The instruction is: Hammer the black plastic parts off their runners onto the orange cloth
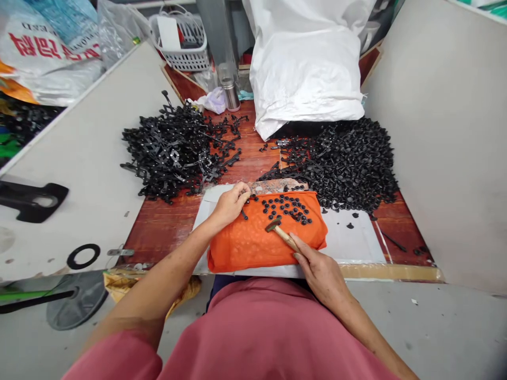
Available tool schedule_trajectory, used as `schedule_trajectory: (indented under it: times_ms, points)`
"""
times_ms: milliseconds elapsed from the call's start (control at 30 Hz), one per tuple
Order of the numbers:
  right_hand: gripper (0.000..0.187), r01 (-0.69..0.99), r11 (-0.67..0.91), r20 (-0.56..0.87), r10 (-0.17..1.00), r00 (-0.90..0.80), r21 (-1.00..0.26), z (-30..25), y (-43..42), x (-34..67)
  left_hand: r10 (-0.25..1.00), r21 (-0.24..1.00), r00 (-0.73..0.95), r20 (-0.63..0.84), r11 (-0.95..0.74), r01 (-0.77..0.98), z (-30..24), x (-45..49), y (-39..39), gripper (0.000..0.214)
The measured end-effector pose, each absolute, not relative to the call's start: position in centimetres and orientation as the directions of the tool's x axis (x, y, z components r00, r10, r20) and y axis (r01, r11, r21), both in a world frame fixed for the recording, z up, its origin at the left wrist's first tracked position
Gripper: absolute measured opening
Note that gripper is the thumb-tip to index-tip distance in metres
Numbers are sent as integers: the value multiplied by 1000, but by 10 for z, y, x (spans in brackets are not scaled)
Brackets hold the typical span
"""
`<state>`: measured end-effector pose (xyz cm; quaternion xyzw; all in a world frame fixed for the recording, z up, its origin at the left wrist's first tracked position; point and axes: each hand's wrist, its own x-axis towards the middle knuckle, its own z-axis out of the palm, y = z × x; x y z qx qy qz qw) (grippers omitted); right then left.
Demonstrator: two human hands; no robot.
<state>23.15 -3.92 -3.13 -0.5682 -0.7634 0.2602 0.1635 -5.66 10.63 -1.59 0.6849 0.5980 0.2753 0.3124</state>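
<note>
An orange cloth [253, 237] covers a padded, flat-looking block in front of me. Several small round black caps [281, 206] lie scattered on its upper right part. My right hand [319, 266] is closed around the wooden handle of a small hammer [287, 237], whose head rests over or just above the cloth near the caps. At the cloth's upper left edge, my left hand [232, 205] has its fingers pinched together. A slim black plastic part [244, 215] shows just below those fingertips; the fingers partly hide it.
A heap of black linked parts [170, 148] stands on the left of the red-brown table [166, 221]. On the right lies a pile of black caps [356, 163], below a white sack [309, 68]. Grey panels [443, 137] flank both sides. A steel bottle [229, 95] and grey basket [184, 55] stand behind.
</note>
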Motion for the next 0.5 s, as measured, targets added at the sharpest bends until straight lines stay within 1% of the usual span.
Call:
schedule_trajectory:
  times_ms: [300, 400, 500]
  points:
    - [52, 788, 237, -29, 951, -307, -568, -31, -40, 233, 994, 747, 108, 1, -73, 661, -16, -52, 106, 10]
    - [52, 794, 233, -35, 952, -304, -562, -33, -40, 232, 995, 726, 102, -5, -67, 685, -16, -50, 105, 10]
    - [51, 796, 221, -45, 954, -296, -564, -33, -39, 231, 998, 706, 62, -13, -34, 707, -15, -48, 105, 9]
